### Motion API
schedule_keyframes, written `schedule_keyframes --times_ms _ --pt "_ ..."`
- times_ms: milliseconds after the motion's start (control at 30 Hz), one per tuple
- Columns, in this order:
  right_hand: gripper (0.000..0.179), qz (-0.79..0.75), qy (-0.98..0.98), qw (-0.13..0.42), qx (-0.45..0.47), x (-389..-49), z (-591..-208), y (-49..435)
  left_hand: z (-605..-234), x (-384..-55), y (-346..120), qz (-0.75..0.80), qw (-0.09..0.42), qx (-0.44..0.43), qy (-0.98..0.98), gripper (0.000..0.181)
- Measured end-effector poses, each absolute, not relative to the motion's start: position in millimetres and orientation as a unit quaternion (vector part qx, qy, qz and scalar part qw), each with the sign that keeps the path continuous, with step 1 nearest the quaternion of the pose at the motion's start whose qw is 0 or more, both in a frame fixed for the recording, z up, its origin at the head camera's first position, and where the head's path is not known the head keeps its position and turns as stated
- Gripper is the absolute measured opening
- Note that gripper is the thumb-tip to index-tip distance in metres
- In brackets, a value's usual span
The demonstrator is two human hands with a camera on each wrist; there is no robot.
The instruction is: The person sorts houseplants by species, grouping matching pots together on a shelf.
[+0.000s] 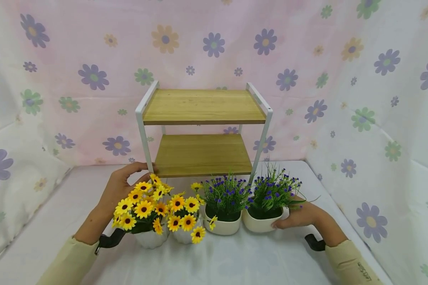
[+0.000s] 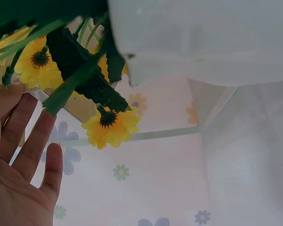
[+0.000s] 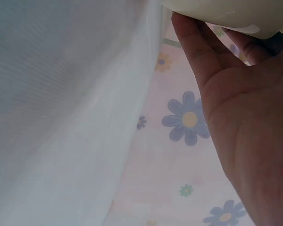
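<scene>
My left hand (image 1: pixel 119 186) reaches behind the leftmost pot of yellow flowers (image 1: pixel 142 208), its fingertips at the front left leg of a two-tier wooden shelf (image 1: pixel 203 154). In the left wrist view, the fingers (image 2: pixel 30 136) extend fairly straight, partly hidden by leaves and yellow blooms. My right hand (image 1: pixel 303 215) holds the rightmost cream pot with purple flowers (image 1: pixel 262 219) by its right side, thumb at the front. The right wrist view has its fingers (image 3: pixel 198 47) against the pot's lower side. Between them stand another yellow-flowered pot (image 1: pixel 185 215) and another purple-flowered pot (image 1: pixel 222 226).
The four-legged shelf has white metal sides and stands behind the row of pots on a white cloth-covered table (image 1: pixel 235 261). Flower-patterned curtains (image 1: pixel 207 23) close off the back and both sides.
</scene>
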State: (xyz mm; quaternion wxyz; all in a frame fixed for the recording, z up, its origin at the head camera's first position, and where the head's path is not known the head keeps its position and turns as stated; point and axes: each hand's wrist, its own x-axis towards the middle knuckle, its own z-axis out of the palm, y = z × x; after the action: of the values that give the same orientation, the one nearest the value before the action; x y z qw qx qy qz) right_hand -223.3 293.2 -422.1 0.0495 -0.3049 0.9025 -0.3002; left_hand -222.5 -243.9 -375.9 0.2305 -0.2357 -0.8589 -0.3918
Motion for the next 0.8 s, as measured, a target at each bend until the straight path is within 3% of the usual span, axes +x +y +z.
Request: schedule_keyframes --times_ms 300,533,700,800 --pt "0.096 -0.291 0.902 -0.037 -0.318 -215 -399 303 -375 -221 -243 -0.373 0.237 -0.231 -0.867 0.026" --pt "0.115 -0.290 0.889 -0.104 -0.338 -204 -379 306 -375 -221 -244 -0.372 0.243 -0.230 -0.865 0.027" --pt "0.131 -0.312 0.861 -0.111 -0.386 -200 -366 305 -377 -222 -244 -0.374 0.241 -0.234 -0.864 0.026" --pt "0.129 -0.335 0.841 -0.097 -0.414 -198 -357 304 -378 -223 -244 -0.376 0.241 -0.236 -0.863 0.027"
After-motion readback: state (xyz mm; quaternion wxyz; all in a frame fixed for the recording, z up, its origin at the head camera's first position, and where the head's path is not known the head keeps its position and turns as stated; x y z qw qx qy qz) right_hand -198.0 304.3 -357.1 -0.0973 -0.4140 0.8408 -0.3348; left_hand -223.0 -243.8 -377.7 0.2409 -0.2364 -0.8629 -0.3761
